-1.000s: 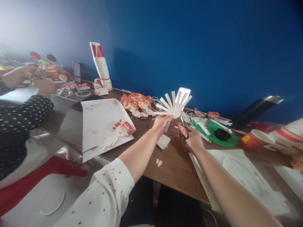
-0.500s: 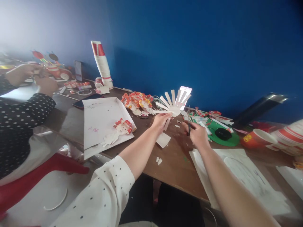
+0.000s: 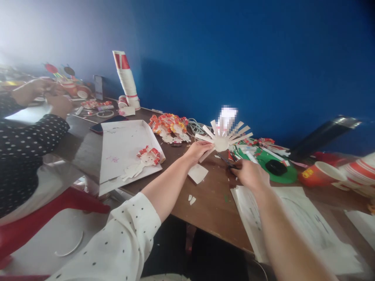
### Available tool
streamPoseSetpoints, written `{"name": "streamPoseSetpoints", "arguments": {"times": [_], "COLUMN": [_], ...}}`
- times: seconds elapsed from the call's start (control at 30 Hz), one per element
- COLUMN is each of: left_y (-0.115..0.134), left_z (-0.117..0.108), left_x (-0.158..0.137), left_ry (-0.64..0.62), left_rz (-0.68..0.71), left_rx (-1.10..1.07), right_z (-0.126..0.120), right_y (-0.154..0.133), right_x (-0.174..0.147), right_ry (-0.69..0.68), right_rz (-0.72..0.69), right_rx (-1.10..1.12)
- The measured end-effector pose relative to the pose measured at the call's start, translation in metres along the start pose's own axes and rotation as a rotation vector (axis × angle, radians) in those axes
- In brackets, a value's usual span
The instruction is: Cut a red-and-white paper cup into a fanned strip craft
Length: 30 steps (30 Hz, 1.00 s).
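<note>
The brown worktop (image 3: 216,212) shows between its front edge and the hands, with small white scraps (image 3: 191,200) and a square of paper (image 3: 198,173) lying there. To the left, a white tray (image 3: 117,146) juts past the front edge; to the right, paper sheets (image 3: 316,234) reach that edge. Towards the back edge sit a pile of orange-and-white cutouts (image 3: 169,127) and a green disc (image 3: 288,175).

The white paper cutout (image 3: 222,144) is held up over the rear half of the worktop, between that pile and the disc. Its strips fan from a round centre, mostly towards the back edge and both sides; one slants towards the front edge by the left hand, so no single long axis stands out.

The left hand (image 3: 199,149) pinches the cutout's left side, arm stretched forward. The right hand (image 3: 252,173), knuckles up, grips scissors (image 3: 227,162) whose blades point towards the cutout; their opening is unclear.
</note>
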<state>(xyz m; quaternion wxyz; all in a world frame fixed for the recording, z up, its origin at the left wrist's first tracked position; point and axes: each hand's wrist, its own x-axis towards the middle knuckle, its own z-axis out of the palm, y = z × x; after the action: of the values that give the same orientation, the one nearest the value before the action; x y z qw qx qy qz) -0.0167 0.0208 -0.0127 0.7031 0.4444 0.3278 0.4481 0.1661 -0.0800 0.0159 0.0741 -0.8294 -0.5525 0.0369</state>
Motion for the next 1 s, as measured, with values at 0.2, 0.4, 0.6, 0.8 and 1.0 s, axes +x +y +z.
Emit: {"name": "streamPoseSetpoints", "arguments": {"times": [0.2, 0.4, 0.6, 0.8, 1.0], "left_y": [-0.003, 0.001, 0.0, -0.004, -0.005], "left_z": [-0.007, -0.004, -0.004, -0.008, 0.013], "left_x": [0.004, 0.0, 0.0, 0.01, -0.006], "left_ry": [-0.021, -0.092, -0.104, 0.076, -0.001], "left_rz": [-0.033, -0.086, -0.001, 0.172, 0.008], "left_rx": [0.083, 0.065, 0.15, 0.093, -0.103], "right_z": [0.002, 0.015, 0.027, 0.026, 0.026], "right_y": [-0.003, -0.018, -0.024, -0.02, -0.028], "right_x": [-0.004, -0.001, 0.007, 0.009, 0.007], "right_ry": [0.013, -0.014, 0.007, 0.05, 0.051], "right_rz": [-0.066, 0.0, 0.171, 0.278, 0.219], "right_rx": [0.184, 1.158, 1.41, 1.455, 1.616]}}
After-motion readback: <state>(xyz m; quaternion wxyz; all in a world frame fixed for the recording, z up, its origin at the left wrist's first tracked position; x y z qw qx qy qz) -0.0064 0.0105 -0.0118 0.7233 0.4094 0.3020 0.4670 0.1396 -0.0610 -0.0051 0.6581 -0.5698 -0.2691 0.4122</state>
